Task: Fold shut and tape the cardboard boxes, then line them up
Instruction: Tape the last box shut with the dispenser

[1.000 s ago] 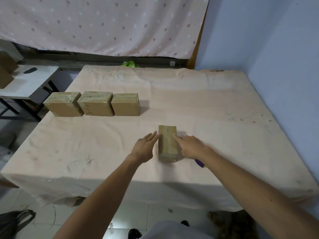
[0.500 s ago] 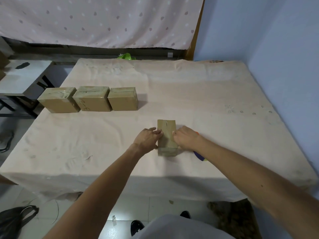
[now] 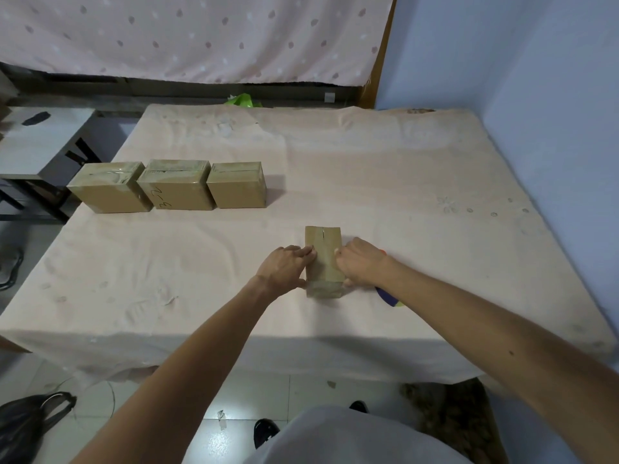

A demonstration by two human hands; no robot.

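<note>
Pressing down tape looks like the step: left hand (image 3: 284, 267) and right hand (image 3: 360, 262) clamp the small brown cardboard box (image 3: 323, 259) from either side, fingers curled onto its top edges, thumbs low by the near corners, so both have hold of it. Box sits on the beige cloth-covered table (image 3: 368, 182) toward the near edge, well apart from the row of three taped brown cardboard boxes (image 3: 174, 189) at far left. To do it well: squeeze flaps tight, rub tape flat along seam and down the near face, then set box flush at the row's right end. Dark slit at far end of seam, may need more tape. Purple and yellow object (image 3: 390, 296) mostly under right forearm, maybe a tape dispenser, cannot tell. Box sides hidden by hands; clear tape extent hard to make out.
</note>
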